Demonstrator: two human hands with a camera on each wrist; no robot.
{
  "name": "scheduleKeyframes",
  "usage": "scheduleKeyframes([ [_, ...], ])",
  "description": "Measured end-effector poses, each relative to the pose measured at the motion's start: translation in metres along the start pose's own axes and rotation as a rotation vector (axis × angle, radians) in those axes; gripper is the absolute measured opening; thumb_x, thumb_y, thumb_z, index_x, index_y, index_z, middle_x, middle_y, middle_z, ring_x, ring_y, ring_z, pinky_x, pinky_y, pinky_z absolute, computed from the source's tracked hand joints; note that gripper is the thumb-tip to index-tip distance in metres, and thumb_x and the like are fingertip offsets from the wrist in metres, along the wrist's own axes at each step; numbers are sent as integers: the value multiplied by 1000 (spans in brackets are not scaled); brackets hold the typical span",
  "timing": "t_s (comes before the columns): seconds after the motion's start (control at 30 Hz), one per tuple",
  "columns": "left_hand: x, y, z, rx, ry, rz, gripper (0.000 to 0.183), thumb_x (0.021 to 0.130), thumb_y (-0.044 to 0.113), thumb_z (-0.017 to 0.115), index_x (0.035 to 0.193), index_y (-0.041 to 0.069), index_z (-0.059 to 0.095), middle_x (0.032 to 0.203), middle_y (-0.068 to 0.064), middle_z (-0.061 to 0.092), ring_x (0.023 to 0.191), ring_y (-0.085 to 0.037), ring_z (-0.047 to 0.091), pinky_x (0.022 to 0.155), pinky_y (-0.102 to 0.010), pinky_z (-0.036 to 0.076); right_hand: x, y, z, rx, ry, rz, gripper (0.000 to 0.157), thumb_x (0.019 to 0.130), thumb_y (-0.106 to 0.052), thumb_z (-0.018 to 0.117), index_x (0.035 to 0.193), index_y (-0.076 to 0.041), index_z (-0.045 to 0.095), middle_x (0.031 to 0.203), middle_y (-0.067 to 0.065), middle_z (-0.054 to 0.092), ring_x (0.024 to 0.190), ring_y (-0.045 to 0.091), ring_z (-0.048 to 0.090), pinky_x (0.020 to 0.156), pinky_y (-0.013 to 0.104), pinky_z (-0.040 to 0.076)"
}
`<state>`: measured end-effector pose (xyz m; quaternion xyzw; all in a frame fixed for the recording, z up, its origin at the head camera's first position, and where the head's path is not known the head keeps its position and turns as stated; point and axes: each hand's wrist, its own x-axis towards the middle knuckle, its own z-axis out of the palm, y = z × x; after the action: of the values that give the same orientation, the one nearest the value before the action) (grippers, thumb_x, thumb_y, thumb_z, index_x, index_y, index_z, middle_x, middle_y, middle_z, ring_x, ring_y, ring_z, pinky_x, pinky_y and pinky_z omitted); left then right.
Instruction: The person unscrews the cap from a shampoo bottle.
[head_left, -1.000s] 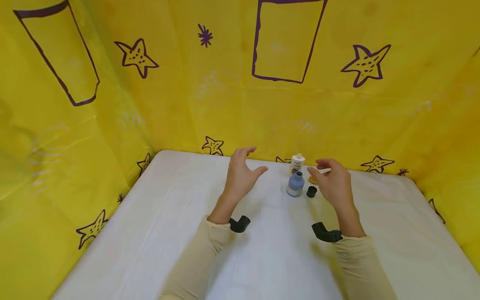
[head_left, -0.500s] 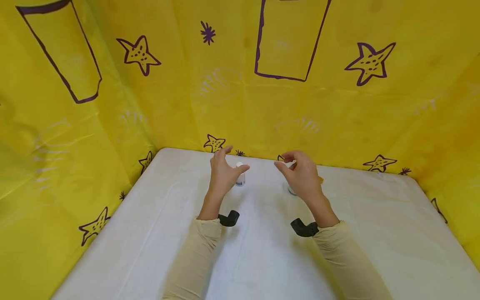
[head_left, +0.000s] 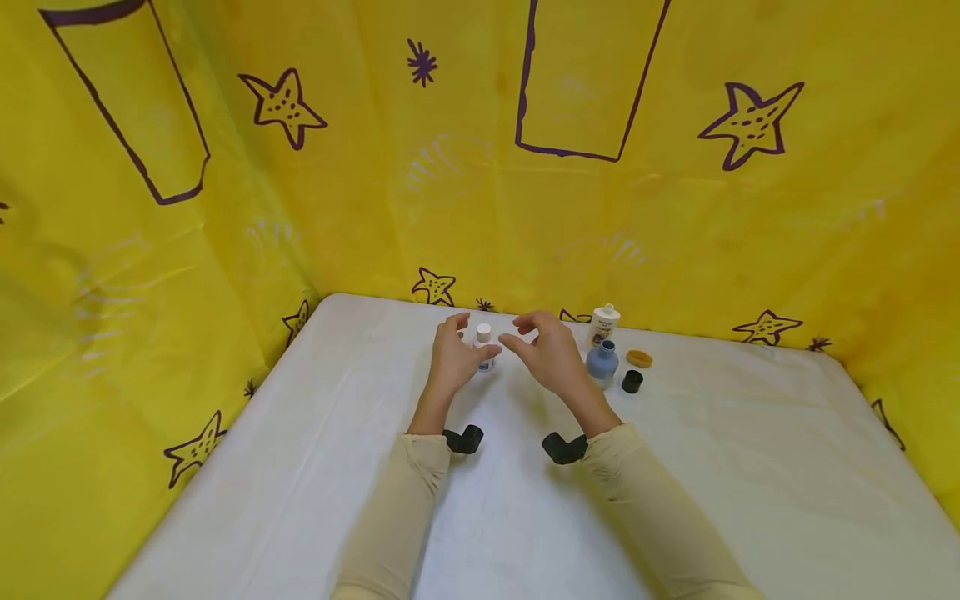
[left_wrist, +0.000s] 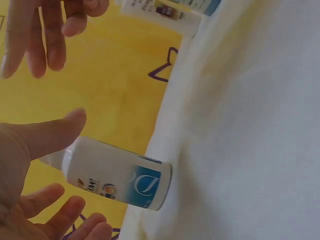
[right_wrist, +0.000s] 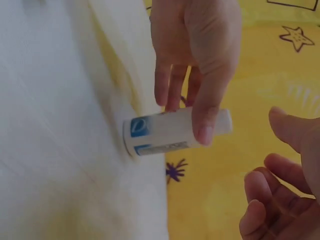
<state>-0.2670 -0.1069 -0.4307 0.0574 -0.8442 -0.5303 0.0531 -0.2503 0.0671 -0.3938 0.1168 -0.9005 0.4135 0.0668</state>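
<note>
A small white bottle (head_left: 486, 363) with a white cap and blue label stands upright on the white-covered table. My left hand (head_left: 452, 358) is around its upper part, thumb on one side and fingers on the other. In the left wrist view, the spread between thumb and fingers is wider than the bottle (left_wrist: 117, 170). From the right, my right hand (head_left: 553, 358) reaches toward the cap with loosely bent fingers and nothing in them. The right wrist view has the left thumb overlapping the bottle (right_wrist: 167, 129), while the right fingertips are apart from its cap.
Right of the hands stand an uncapped blue bottle (head_left: 602, 364) and a white bottle (head_left: 603, 323) with a narrow top. A black cap (head_left: 632, 382) and a yellow lid (head_left: 639, 358) lie beside them. A yellow patterned cloth (head_left: 360, 208) rises behind the table (head_left: 337, 400).
Both hands have moved left from near the blue bottle. The left hand is now around the white-capped bottle, and the right hand has come close, uncovering the other bottles.
</note>
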Motion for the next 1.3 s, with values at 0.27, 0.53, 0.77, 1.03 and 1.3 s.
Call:
scheduleKeyframes([
  [0.27,5,-12,3,-81,-37,-28,70,83,14,84,145,4,52,141,-18,61,126,-33,62,102,-43,55,14,-2,25,27,-82,12,59,91,-38,78,137,-5,62,129,15,65,99,30,64,86,42,56],
  [0.53,4,-18,6,-5,-15,50,37,87,9,78,124,7,74,109,-13,78,91,-20,67,76,-29,56,20,-6,38,20,-127,-31,53,96,-34,72,140,-7,60,114,11,66,91,25,58,71,28,47],
  [0.77,1,-20,8,29,11,84,31,84,19,83,115,14,79,91,-10,78,76,-17,63,63,-23,49,25,-7,46,-6,-50,5,31,97,-24,71,121,-5,67,98,11,66,82,24,55,66,27,42],
  [1.03,3,-19,9,26,10,70,39,85,19,83,122,12,76,99,-9,80,83,-18,68,69,-26,55,27,-11,49,-109,-53,-23,30,102,-22,64,125,-4,69,100,12,68,83,24,59,70,31,48],
  [1.3,1,-21,9,54,34,108,35,83,17,82,118,13,78,94,-10,80,79,-17,70,63,-23,53,22,-11,52,-212,-63,-60,26,103,-24,60,121,-7,69,94,14,64,78,25,55,69,37,46],
])
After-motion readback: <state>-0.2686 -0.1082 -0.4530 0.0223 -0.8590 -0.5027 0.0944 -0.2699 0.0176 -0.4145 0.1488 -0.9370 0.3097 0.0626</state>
